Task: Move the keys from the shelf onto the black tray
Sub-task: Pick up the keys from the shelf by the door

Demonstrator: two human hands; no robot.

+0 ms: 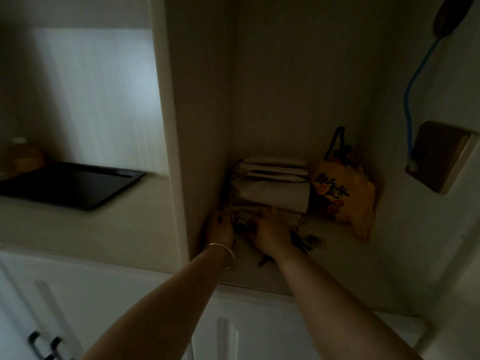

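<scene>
The scene is dim. Both my hands reach into a pale shelf niche (324,258). My left hand (220,227), with a thin bangle on the wrist, sits at the niche's left wall with fingers curled around small dark keys (240,226) between the two hands. My right hand (270,232) lies palm down over more dark keys (301,242), some of which poke out to its right and below the wrist. Whether either hand grips the keys is unclear. The black tray (75,185) lies flat on the counter to the left, beyond the divider panel.
Folded pale paper bags (272,185) are stacked at the niche's back, and a yellow printed bag (342,196) leans beside them. A blue cord (413,94) and wooden block (441,157) hang on the right wall. An orange bottle (22,157) stands behind the tray. White cabinet doors are below.
</scene>
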